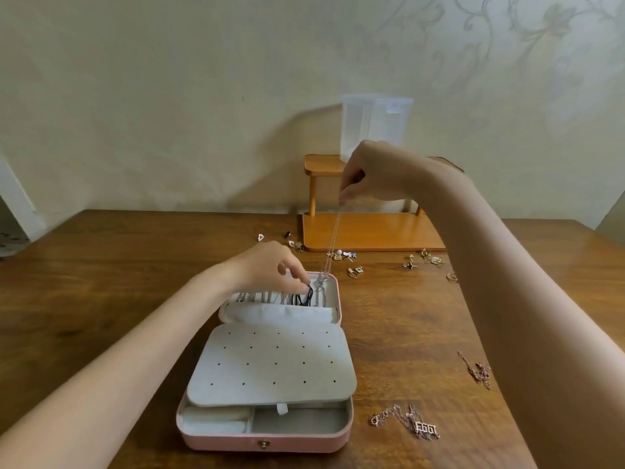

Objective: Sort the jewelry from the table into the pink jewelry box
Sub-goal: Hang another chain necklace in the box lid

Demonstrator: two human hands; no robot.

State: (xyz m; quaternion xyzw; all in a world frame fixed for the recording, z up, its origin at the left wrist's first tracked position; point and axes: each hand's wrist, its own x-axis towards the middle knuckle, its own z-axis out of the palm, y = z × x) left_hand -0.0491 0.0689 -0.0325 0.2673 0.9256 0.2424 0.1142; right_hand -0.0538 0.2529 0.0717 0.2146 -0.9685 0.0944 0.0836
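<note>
The pink jewelry box [267, 443] lies open on the wooden table [101, 282], its grey perforated earring panel [274, 363] folded over the lower half. Several chains and a black cord [304, 297] hang in the lid's upper part. My left hand [270, 269] rests on the lid, fingertips pinched at the hooks by the black cord. My right hand [368, 170] is raised above the table and pinches the top of a thin silver chain [334, 238], which hangs straight down to the lid's upper right corner.
Small earrings and rings [355, 270] lie scattered behind the box. Two rose-gold necklaces lie to the right, one [409, 423] near the front and one [478, 370] further back. An orange wooden stand [368, 230] with a clear plastic container [375, 125] stands against the wall.
</note>
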